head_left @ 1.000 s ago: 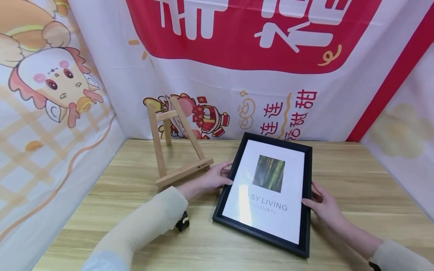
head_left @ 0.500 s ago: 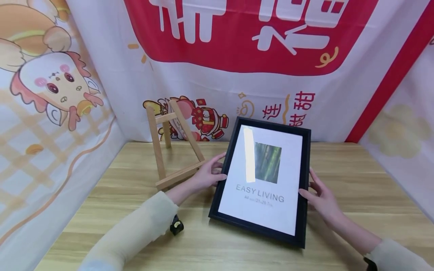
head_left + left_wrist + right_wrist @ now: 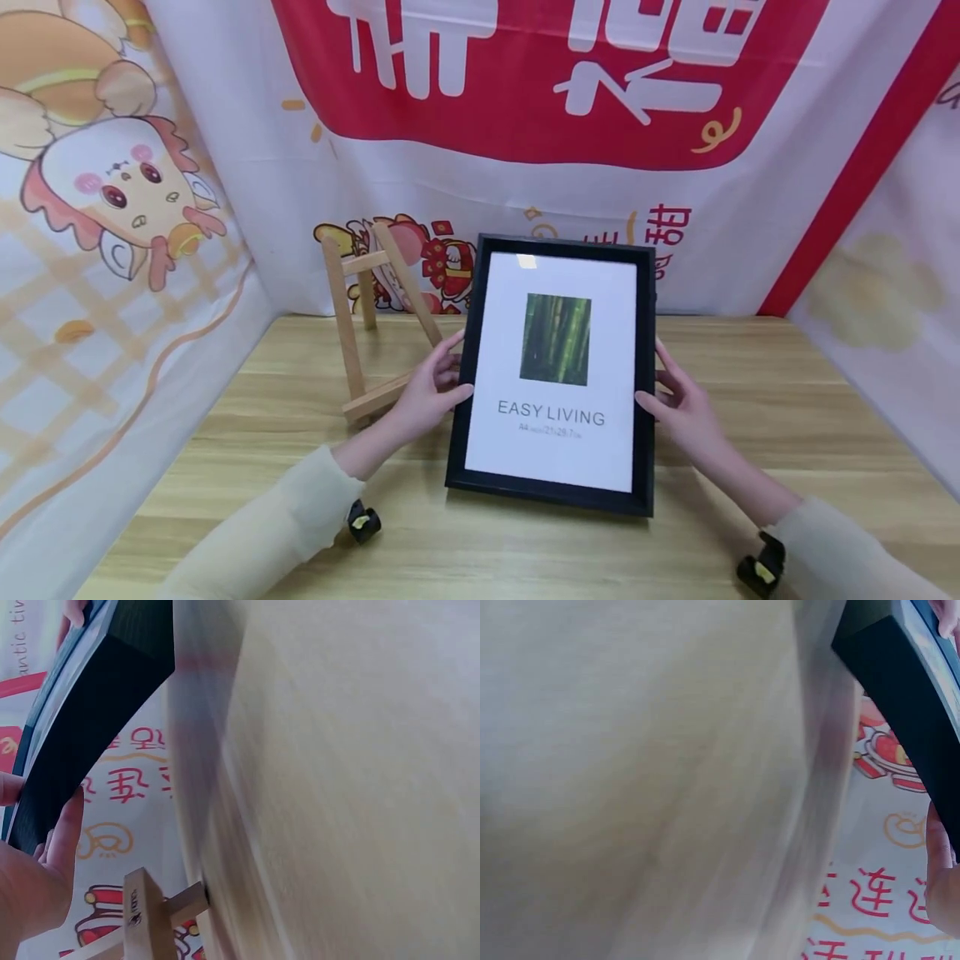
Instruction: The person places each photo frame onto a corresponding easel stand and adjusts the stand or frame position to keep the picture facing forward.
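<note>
Between both hands is a black picture frame (image 3: 555,497) with a white insert, a small bamboo photo and the words EASY LIVING. My left hand (image 3: 429,393) grips its left side, thumb on the front border and fingers behind. On the opposite side my right hand (image 3: 681,404) holds the border the same way. The frame leans back, its top edge farther away. Both wrist views show the frame's black side (image 3: 82,712) raised above the wooden table, with fingers curled behind it. Just behind my left hand stands a small wooden easel (image 3: 347,325), its lower ledge partly hidden by that hand.
The wooden table (image 3: 247,467) runs back to a white curtain (image 3: 285,183) with red print. Another printed cloth (image 3: 112,333) hangs along the left side, and a pale one (image 3: 877,275) along the right. Black wrist straps (image 3: 363,522) show on both arms.
The picture frame has moved left and upward in the head view, turning straighter and tilting more upright. Both hands have moved with it, and it now overlaps the easel's right side more. The easel has stayed put.
</note>
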{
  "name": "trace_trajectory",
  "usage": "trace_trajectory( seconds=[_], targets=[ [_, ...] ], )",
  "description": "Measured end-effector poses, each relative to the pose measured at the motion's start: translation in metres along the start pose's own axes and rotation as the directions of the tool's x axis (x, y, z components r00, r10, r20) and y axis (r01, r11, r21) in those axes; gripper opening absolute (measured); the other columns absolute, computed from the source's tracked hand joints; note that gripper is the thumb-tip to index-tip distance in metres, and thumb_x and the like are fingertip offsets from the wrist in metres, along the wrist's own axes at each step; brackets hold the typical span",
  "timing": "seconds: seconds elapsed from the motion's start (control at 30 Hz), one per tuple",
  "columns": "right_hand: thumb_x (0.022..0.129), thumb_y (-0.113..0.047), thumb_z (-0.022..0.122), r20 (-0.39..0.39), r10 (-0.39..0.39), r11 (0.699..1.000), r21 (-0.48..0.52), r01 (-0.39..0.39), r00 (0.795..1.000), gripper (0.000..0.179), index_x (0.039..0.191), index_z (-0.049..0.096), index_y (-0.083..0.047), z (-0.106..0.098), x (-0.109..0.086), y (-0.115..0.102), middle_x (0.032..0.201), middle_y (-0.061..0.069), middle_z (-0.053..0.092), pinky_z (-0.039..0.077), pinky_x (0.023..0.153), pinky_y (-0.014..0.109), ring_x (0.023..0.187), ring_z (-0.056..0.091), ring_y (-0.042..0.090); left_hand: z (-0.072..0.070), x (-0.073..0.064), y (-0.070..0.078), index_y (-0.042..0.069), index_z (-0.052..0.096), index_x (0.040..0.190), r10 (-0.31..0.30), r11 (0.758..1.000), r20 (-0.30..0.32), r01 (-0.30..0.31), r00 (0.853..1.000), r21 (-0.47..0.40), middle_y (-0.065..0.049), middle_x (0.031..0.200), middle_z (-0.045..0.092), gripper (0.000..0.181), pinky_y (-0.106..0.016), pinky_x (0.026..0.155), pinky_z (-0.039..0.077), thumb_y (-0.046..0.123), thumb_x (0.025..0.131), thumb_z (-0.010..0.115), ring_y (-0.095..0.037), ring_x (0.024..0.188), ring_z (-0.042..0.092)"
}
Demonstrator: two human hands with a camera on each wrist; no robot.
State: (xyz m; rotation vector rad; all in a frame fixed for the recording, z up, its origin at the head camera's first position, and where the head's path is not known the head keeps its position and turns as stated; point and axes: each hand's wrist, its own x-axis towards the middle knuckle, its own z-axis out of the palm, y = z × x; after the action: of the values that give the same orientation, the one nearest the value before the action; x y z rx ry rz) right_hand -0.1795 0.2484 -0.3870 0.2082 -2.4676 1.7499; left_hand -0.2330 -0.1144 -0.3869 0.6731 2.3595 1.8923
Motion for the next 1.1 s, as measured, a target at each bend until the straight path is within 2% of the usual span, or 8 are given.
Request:
trace_trajectory(
  seconds=[0.1,0.17,0.33,0.53,0.63,0.77,0.97,1.1],
  targets=[
    [0.096,-0.009,0.061,0.007,-0.069,0.997,0.019,0.068,0.998,0.077,0.155,0.018,-0.033,0.005,0.007,-0.004,0.141,0.025,0.045,0.051,0.084,0.018,0.105,0.059,0.013,-0.005,-0.007,0.004,0.019,0.03,0.153,0.014,1.0,-0.041,-0.013,0.999,0.023,-0.017,0.129,0.056,0.077,-0.045,0.096,0.048,-0.008,0.088,0.063,-0.031,0.109,0.059],
    [0.096,-0.008,0.06,0.018,-0.113,0.993,0.025,0.112,0.993,0.076,0.155,0.019,-0.033,0.008,0.012,-0.008,0.141,0.024,0.045,0.051,0.084,0.017,0.105,0.058,0.013,-0.009,-0.013,0.007,0.02,0.03,0.153,0.015,1.0,-0.07,-0.013,0.997,0.026,-0.017,0.13,0.055,0.077,-0.046,0.098,0.046,-0.007,0.089,0.063,-0.03,0.11,0.057],
    [0.096,-0.006,0.06,0.066,-0.197,0.98,-0.01,0.198,0.978,0.077,0.155,0.019,-0.036,0.015,0.026,-0.02,0.151,0.015,0.036,0.051,0.083,0.017,0.113,0.055,0.028,-0.02,-0.028,0.011,0.021,0.03,0.153,0.05,0.998,-0.142,-0.046,0.989,0.033,-0.017,0.134,0.053,0.078,-0.044,0.097,0.047,-0.007,0.088,0.063,-0.031,0.112,0.056],
    [0.097,-0.001,0.056,0.135,-0.267,0.963,-0.009,0.271,0.954,0.078,0.156,0.015,-0.032,0.03,0.049,-0.032,0.158,0.007,0.023,0.05,0.091,0.024,0.124,0.047,0.035,-0.031,-0.041,0.018,0.021,0.032,0.152,0.106,0.994,-0.222,-0.103,0.969,0.022,-0.019,0.131,0.052,0.079,-0.034,0.079,0.057,-0.012,0.087,0.062,-0.03,0.107,0.058],
    [0.098,0.001,0.053,0.164,-0.276,0.959,-0.01,0.282,0.947,0.078,0.156,0.012,-0.031,0.039,0.062,-0.04,0.159,0.008,0.019,0.047,0.098,0.038,0.129,0.043,0.036,-0.036,-0.046,0.021,0.015,0.032,0.152,0.155,0.987,-0.273,-0.157,0.949,0.016,-0.02,0.128,0.053,0.08,-0.032,0.073,0.058,-0.017,0.085,0.06,-0.023,0.101,0.059],
    [0.096,0.006,0.051,0.167,-0.315,0.949,0.029,0.314,0.934,0.078,0.157,0.013,-0.025,0.056,0.081,-0.051,0.156,0.014,0.026,0.044,0.101,0.049,0.132,0.04,0.038,-0.044,-0.051,0.027,0.012,0.03,0.152,0.218,0.976,-0.334,-0.213,0.917,0.05,-0.021,0.128,0.052,0.08,-0.027,0.073,0.058,-0.019,0.084,0.059,-0.018,0.098,0.058],
    [0.093,0.012,0.051,0.148,-0.371,0.927,0.127,0.354,0.917,0.077,0.156,0.02,-0.018,0.083,0.111,-0.067,0.154,0.014,0.032,0.044,0.1,0.048,0.13,0.043,0.035,-0.06,-0.059,0.036,0.015,0.032,0.152,0.265,0.963,-0.417,-0.223,0.869,0.148,-0.017,0.128,0.052,0.079,-0.021,0.067,0.057,-0.018,0.085,0.059,-0.018,0.101,0.056],
    [0.093,0.012,0.052,0.145,-0.355,0.929,0.165,0.331,0.924,0.076,0.156,0.023,-0.02,0.099,0.127,-0.081,0.155,0.01,0.031,0.046,0.099,0.045,0.129,0.045,0.032,-0.071,-0.062,0.041,0.014,0.033,0.152,0.288,0.957,-0.471,-0.233,0.834,0.173,-0.013,0.128,0.051,0.079,-0.018,0.066,0.055,-0.02,0.085,0.059,-0.019,0.101,0.056]
  ],
)
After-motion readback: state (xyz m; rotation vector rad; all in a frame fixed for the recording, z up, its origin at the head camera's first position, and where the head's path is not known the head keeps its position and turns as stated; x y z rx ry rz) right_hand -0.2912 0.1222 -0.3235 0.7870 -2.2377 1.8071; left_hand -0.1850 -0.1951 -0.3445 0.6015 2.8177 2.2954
